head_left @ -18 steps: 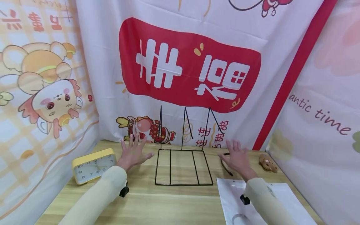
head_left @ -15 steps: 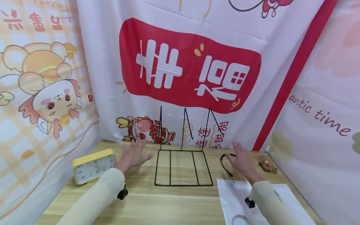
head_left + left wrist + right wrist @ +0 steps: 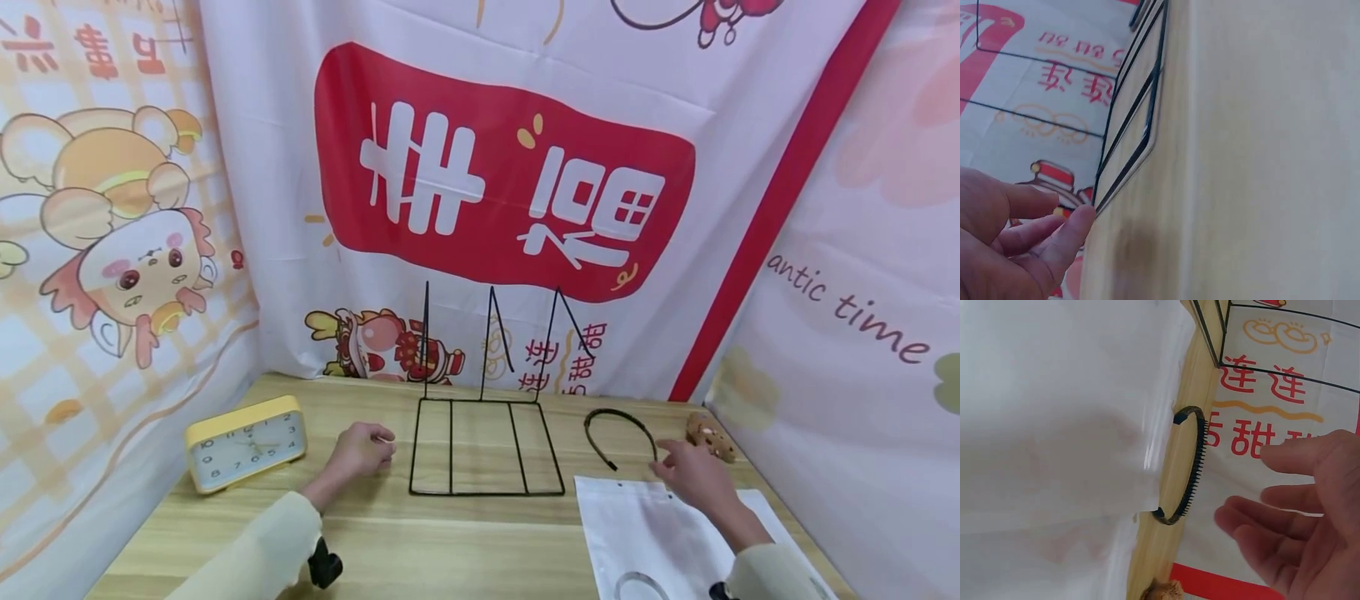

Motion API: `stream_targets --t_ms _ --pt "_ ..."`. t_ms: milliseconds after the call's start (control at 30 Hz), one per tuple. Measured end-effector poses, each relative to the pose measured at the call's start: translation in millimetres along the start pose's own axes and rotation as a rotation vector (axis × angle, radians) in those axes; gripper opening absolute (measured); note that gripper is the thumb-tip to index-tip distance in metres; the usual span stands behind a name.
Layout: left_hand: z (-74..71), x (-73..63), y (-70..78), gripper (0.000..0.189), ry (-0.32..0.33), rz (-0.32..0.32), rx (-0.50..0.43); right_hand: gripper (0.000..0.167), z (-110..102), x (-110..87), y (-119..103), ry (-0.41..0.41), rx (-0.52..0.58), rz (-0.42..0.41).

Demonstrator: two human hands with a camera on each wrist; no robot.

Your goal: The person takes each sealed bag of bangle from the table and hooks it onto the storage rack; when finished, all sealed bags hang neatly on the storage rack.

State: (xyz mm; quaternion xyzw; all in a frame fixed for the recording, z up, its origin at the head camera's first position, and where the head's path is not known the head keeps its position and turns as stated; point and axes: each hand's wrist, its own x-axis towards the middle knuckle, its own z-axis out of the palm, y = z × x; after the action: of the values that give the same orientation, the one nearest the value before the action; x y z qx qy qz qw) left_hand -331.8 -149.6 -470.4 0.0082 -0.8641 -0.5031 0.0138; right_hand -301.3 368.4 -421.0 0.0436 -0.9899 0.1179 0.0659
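My left hand (image 3: pixel 360 450), its fingers loosely bent and holding nothing, is just left of a black wire rack (image 3: pixel 487 494). In the left wrist view the thumb tip overlaps a corner of that rack. The rack has a flat base and upright wires at its back. My right hand (image 3: pixel 697 479) hovers by the right end of a black toothed headband (image 3: pixel 643 428). Fingers and thumb stand apart with nothing between them in the right wrist view, where the headband (image 3: pixel 1196 469) lies to their left. Below the right hand is a white plastic bag (image 3: pixel 618 525), partly covered by the forearm.
A yellow-framed clock (image 3: pixel 247 446) stands left of the left hand. Behind the right hand lies a small brown toy (image 3: pixel 716 440). Printed cloth (image 3: pixel 480 167) hangs at the back and both sides of the wooden table (image 3: pixel 435 550). A grey ring shape (image 3: pixel 641 577) shows on the bag.
My right hand has moved right and nearer, off the headband, which now shows fully. The left hand has lowered slightly, its spread fingers drawing in. Rack and clock stay put.
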Motion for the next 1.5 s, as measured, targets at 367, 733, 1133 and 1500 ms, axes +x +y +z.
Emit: stream_targets --t_ms 367,733,1133,1500 --pt "18.3 -22.8 -6.0 0.028 -0.084 -0.154 -0.260 0.037 25.4 -7.3 1.4 -0.179 -0.018 0.032" --pt "35.7 -28.7 -12.2 0.028 -0.085 -0.137 -0.308 0.042 44.5 -11.0 4.5 -0.192 -0.017 0.113" --pt "43.2 -25.1 -15.4 0.017 -0.070 -0.112 -0.218 0.037 47.2 -12.7 6.4 -0.162 0.003 0.237" --pt "46.9 -23.9 -14.6 0.012 -0.060 -0.129 -0.231 0.029 50.4 -18.2 10.3 -0.143 0.020 0.311"
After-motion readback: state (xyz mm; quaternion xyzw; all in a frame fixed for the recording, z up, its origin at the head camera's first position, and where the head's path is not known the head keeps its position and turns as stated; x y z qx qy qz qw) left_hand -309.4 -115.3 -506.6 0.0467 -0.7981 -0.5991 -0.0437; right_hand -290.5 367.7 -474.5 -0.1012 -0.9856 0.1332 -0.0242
